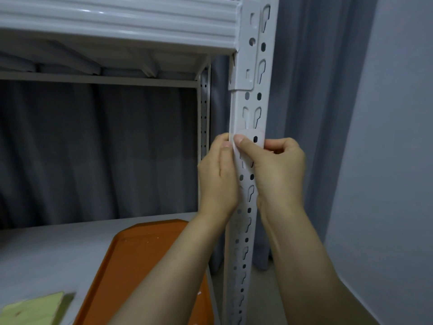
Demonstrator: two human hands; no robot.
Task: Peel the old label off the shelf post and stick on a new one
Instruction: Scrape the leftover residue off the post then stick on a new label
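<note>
A white perforated shelf post (248,102) runs top to bottom right of centre. A pale, almost white label (249,133) lies across the post at mid height, wrapping its left corner. My left hand (219,177) is at the post's left edge, its fingertips pinching the label's left end. My right hand (278,167) grips the post from the right, its thumb pressing on the label's front face. Both forearms reach up from the bottom of the view. The lower part of the label is hidden by my thumb.
An orange tray (145,261) lies on the lower grey shelf board (58,249), with a pale green sheet (35,308) at the bottom left. A white shelf beam (117,22) spans the top. Grey curtains (311,113) hang behind, with a wall at right.
</note>
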